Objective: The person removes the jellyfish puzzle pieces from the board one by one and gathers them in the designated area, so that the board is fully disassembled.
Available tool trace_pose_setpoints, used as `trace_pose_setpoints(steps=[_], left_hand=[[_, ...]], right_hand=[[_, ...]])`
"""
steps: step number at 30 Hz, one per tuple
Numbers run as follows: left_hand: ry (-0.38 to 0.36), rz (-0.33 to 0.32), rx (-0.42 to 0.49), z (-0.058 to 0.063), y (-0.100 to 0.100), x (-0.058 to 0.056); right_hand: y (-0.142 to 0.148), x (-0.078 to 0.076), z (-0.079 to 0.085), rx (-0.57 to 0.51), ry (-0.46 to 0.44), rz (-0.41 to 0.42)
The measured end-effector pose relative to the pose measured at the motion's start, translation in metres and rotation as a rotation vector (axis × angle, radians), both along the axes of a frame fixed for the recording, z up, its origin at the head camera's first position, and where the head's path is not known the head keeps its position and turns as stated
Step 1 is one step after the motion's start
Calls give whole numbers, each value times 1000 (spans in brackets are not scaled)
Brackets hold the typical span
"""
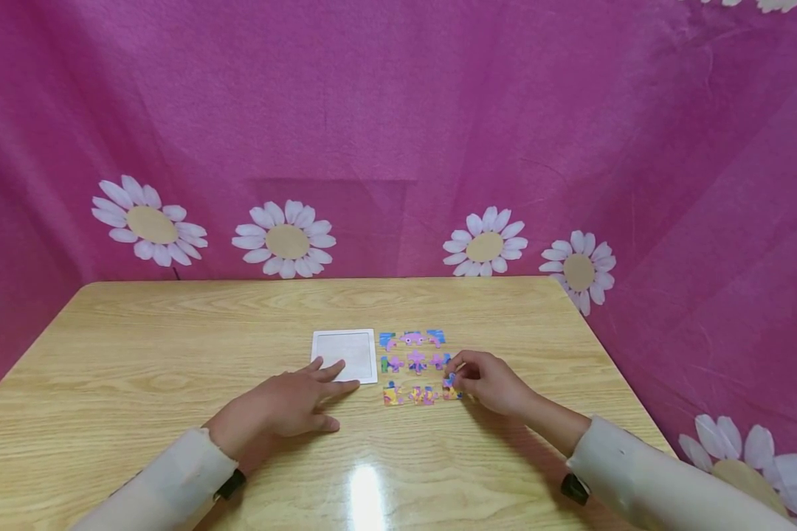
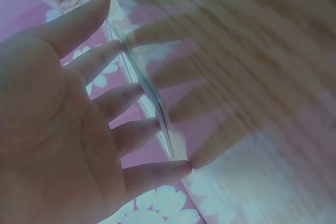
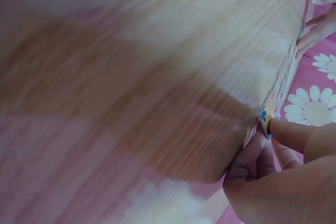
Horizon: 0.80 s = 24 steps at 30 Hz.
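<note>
My left hand [image 1: 292, 402] lies with its fingers spread at the lower edge of a white square puzzle tray [image 1: 375, 358]; in the left wrist view its fingertips touch the surface. My right hand [image 1: 494, 383] pinches a yellow and blue jigsaw piece [image 3: 266, 119] between thumb and fingers, and the piece stands tilted in the right wrist view. It is at the right end of the bottom row of pieces. To its left lie a yellow corner piece [image 1: 392, 396] and a yellow-pink middle piece [image 1: 422, 396]. The fingers partly cover the held piece.
Above lie a middle row with a pink centre piece [image 1: 416, 361] and a top row with a pink piece showing eyes [image 1: 412, 338]. All rest on a light wooden table [image 1: 173, 339]. Behind it hangs a pink flowered cloth [image 1: 385, 133].
</note>
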<state>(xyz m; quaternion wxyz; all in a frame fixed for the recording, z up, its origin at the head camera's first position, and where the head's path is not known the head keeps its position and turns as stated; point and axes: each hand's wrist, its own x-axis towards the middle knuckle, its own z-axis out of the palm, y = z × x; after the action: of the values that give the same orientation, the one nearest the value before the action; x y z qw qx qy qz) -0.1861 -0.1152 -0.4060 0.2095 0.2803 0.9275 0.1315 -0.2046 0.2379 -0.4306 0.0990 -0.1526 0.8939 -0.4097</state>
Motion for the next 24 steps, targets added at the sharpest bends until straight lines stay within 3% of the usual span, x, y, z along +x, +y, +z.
trace_pose_setpoints(steps=[13,24], left_hand=[[2,2,-7,0,0,0],[46,-3,-2,-4,0,-1]], right_hand=[[1,2,-3,50,0,5],[1,3,-3,42,-12,5]])
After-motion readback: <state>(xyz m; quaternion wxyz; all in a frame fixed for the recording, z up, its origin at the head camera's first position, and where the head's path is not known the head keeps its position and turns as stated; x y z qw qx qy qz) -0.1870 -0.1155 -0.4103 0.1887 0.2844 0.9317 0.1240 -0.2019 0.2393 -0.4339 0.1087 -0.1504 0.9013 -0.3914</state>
